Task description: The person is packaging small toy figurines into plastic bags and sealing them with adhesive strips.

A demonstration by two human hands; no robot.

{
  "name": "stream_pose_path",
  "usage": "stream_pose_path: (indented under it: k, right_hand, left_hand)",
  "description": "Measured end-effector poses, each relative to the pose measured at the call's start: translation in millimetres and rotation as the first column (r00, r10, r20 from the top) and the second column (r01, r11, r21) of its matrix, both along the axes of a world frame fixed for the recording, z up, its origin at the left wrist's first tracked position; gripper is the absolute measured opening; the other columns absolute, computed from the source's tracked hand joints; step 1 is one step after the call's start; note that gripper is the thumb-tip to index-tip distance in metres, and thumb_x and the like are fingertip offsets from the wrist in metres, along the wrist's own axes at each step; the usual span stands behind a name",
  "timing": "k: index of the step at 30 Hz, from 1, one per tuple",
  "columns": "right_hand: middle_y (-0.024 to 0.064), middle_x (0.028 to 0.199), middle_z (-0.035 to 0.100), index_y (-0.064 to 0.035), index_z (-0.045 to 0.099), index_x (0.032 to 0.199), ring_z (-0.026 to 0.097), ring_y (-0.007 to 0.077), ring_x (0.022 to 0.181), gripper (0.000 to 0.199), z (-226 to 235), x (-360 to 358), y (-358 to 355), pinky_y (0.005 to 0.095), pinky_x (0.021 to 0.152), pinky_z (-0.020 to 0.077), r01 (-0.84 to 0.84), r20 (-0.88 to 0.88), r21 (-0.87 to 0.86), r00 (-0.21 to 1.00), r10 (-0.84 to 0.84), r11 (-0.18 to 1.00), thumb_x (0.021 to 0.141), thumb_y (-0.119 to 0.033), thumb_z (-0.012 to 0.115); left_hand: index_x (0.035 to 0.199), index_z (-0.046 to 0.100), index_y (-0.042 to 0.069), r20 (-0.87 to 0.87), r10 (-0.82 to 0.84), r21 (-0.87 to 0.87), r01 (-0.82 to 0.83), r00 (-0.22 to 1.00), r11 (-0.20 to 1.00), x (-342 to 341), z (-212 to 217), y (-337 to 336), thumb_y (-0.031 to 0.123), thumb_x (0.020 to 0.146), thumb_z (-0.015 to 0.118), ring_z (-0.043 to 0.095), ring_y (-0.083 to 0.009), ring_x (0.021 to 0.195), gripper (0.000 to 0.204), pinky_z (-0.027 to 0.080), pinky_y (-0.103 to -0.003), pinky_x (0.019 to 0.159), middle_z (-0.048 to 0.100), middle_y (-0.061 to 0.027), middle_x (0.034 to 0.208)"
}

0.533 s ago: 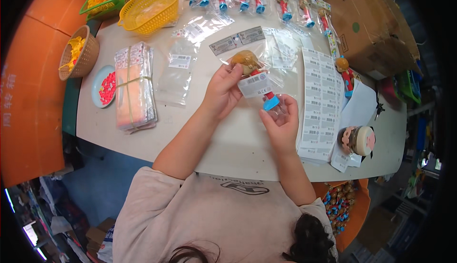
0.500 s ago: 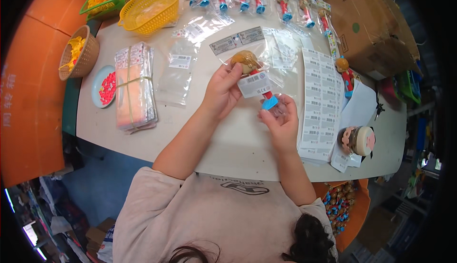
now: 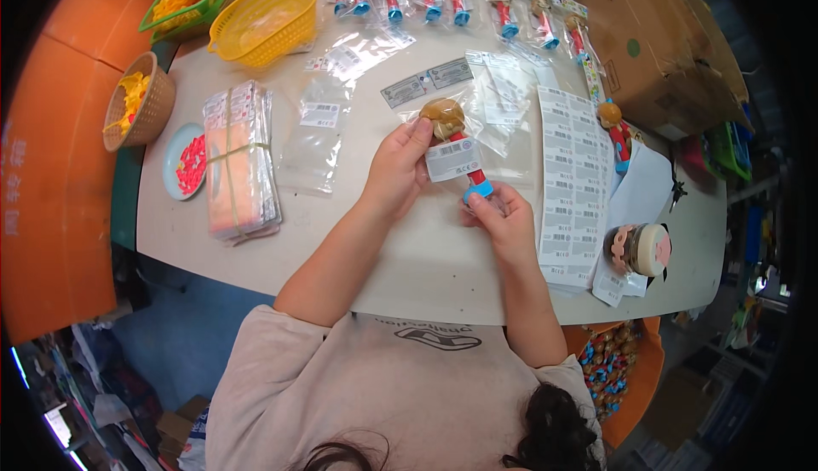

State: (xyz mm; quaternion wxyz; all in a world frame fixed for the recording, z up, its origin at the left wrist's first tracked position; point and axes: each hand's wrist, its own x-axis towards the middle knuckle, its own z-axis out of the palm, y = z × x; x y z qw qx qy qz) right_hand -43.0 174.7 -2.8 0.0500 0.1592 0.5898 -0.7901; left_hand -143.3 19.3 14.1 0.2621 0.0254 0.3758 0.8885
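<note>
Brown-headed red toy figure [image 3: 444, 115] with blue base, inside clear plastic bag [image 3: 425, 82], held tilted above the desk [image 3: 409, 258]. Left hand [image 3: 399, 164] pinching near the head, right hand [image 3: 504, 220] gripping the base end. White printed label [image 3: 454, 161] across its middle.

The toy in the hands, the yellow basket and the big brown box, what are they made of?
The toy seems hard plastic, smooth and brightly coloured, though its clear bag may add shine. The yellow basket looks like glossy moulded plastic, with regular holes. The big brown box looks like dull cardboard, with creased edges.
</note>
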Motion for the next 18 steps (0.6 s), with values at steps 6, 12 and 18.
stream_pose_path:
  k: [6, 12, 18]
  right_hand:
    - [0.0084, 0.095, 0.066, 0.0034, 0.055, 0.115, 0.065, 0.014, 0.085, 0.031, 3.5, -0.6, -4.7, 0.0255, 0.073, 0.0531, 0.044, -0.01, -0.013, 0.999, -0.044, 0.999, 0.088, -0.009, 0.065]
    - [0.0115, 0.105, 0.064, 0.0032, 0.052, 0.12, 0.065, 0.0171, 0.091, 0.036, -1.7, -0.4, -8.6, 0.0281, 0.075, 0.0539, 0.037, -0.103, -0.002, 0.994, -0.037, 0.999, 0.088, -0.009, 0.064]
    - [0.0092, 0.103, 0.065, 0.0026, 0.051, 0.121, 0.064, 0.014, 0.088, 0.036, -7.9, -0.5, -18.3, 0.0272, 0.074, 0.0528, -0.122, -0.052, -0.004, 0.991, 0.121, 0.993, 0.088, -0.007, 0.064]
  left_hand:
    - [0.121, 0.052, -0.002, -0.018, -0.01, -0.071, 0.009, 1.0, 0.997, 1.6, 4.5, -2.3, 0.027, 0.1, 0.044, 0.062, -0.0182, 0.102, 0.036, 0.05, -0.033, 0.09, 0.063, -0.0107, 0.111]
    - [0.121, 0.053, -0.002, -0.033, 0.009, -0.169, -0.014, 0.999, 0.985, 0.4, -2.4, -2.1, 0.026, 0.1, 0.045, 0.063, -0.0172, 0.098, 0.036, 0.052, -0.032, 0.084, 0.063, -0.0111, 0.111]
    - [0.125, 0.049, 0.001, 0.025, 0.061, -0.328, -0.05, 0.998, 0.943, -9.9, 0.0, -13.7, 0.032, 0.095, 0.054, 0.063, -0.0181, 0.095, 0.043, 0.053, -0.031, 0.08, 0.063, -0.0113, 0.109]
